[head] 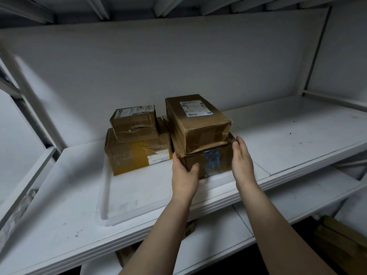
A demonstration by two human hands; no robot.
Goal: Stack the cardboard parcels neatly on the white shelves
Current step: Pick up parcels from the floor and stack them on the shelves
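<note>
Parcels: four cardboard parcels, in two stacks of two, side by side on the white shelf (297,135), the stacks touching or nearly so.
Left stack: a small parcel (135,124) with a label on its top lies on a wider yellow-taped parcel (135,155).
Right stack: a labelled parcel (196,124) lies on a blue-taped parcel (210,161), turned a little askew, so its near right corner juts past the one below.
Hands: two, on bare forearms that reach in from the lower edge.
Left hand (183,175): grips the near left corner of the blue-taped parcel, the thumb bent onto its front face and the fingers round its left side.
Right hand (243,161): fingers straight and held together, laid flat against the right end of the blue-taped parcel, the tips up near its top corner.
Parcel and grip: the blue-taped parcel sits between the two hands, low on the shelf, near its front edge.
Shelves: two counted, the one bearing the stacks and a lower shelf (218,241) under it.
</note>
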